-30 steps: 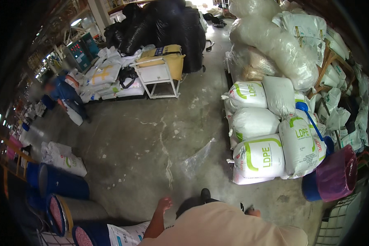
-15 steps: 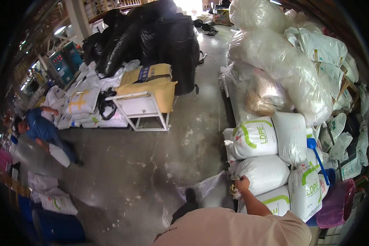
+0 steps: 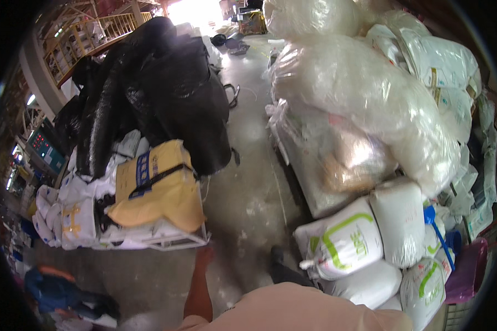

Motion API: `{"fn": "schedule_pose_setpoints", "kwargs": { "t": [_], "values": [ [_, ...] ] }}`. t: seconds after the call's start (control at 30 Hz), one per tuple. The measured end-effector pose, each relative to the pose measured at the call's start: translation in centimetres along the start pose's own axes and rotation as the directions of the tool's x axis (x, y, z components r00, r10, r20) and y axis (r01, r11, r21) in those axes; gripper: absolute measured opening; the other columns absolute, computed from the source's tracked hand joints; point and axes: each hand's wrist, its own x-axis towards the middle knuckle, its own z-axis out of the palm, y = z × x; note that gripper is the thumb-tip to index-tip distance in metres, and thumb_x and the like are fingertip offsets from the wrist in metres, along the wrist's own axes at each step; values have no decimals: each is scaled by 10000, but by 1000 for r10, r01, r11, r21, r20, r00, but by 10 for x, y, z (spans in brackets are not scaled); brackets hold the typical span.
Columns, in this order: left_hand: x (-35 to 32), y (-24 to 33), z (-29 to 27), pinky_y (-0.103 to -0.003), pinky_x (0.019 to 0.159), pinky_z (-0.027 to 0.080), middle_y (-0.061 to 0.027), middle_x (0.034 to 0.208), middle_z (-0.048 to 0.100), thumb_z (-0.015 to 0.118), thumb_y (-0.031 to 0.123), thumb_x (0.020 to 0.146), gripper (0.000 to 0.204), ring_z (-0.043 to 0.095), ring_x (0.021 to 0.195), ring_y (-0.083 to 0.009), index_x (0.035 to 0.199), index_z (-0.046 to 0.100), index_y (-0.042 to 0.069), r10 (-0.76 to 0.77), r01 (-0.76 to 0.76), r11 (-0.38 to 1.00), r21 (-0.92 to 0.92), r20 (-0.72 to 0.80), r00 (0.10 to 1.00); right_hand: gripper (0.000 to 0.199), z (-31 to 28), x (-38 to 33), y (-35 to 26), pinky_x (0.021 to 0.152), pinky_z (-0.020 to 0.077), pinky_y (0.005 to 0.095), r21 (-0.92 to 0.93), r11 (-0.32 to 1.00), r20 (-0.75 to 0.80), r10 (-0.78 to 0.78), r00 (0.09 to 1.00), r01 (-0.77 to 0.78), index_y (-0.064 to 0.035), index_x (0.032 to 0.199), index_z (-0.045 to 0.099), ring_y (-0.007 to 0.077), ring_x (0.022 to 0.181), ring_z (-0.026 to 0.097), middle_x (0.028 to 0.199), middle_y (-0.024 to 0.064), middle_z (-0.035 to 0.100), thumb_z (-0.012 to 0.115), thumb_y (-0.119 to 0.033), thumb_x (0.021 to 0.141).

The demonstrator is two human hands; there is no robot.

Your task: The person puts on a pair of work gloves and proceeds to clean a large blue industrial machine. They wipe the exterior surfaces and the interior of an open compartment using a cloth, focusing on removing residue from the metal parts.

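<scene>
My left hand (image 3: 204,256) reaches forward at the front right corner of a white metal cart (image 3: 185,241). It is close to the frame, but blur hides whether it touches and how its fingers are held. On the cart lies a yellow sack (image 3: 159,207) with a black strap across a yellow and blue packet. My right hand is out of sight. Beside me on the right are stacked white sacks with green markings (image 3: 345,240), and a plain white sack (image 3: 364,284) lies lower down, partly behind my body.
Black plastic-wrapped bundles (image 3: 174,94) rise behind the cart. Large clear plastic bags (image 3: 359,83) are piled on the right, beyond the sacks. A blue scoop (image 3: 437,234) rests by a purple bag (image 3: 469,273). A person in blue (image 3: 58,292) bends at the lower left.
I have moved forward and turned, so the cart is nearer. My right hand has left the white sack's tied end and gone out of view; my left hand has appeared by the cart.
</scene>
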Motion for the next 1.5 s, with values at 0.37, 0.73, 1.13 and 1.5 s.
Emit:
{"fn": "schedule_pose_setpoints", "kwargs": {
  "t": [0.37, 0.73, 1.13, 1.5],
  "values": [
    [116, 57, 91, -341, 671, 556, -61, 910, 693, 659, 197, 937, 193, 657, 777, -174, 1090, 710, 91, -650, 650, 760, -30, 5, 760, 389, -130, 143, -619, 873, 564, 483, 81, 785, -179, -595, 784, 614, -39, 930, 734, 406, 951, 710, 972, 218, 735, 815, -311, 665],
    [497, 288, 66, -388, 623, 550, -59, 762, 612, 646, 204, 941, 124, 608, 682, -212, 868, 673, 107, -557, 548, 830, -105, -99, 825, 413, -231, 171, -1075, 849, 556, 449, 292, 700, -275, -592, 758, 652, -2, 993, 717, 360, 916, 722, 958, 206, 742, 812, -239, 669],
    [1071, 821, 282, -335, 881, 545, -78, 1110, 743, 731, 283, 945, 392, 694, 980, -163, 1233, 698, 20, 131, -229, 890, 394, 259, 957, 408, -303, 207, -1515, 824, 549, 411, 521, 445, -267, -725, 635, 728, -2, 1023, 695, 300, 870, 705, 939, 170, 734, 810, -215, 695],
    [1261, 947, 234, -316, 823, 559, -84, 1113, 731, 712, 245, 946, 356, 691, 959, -164, 1226, 704, 27, -63, 62, 998, -16, -87, 994, 365, -392, 312, -2035, 708, 536, 361, 647, 197, -252, -857, 450, 737, -6, 985, 668, 209, 742, 652, 814, 125, 686, 764, -239, 721]
  ]
}}
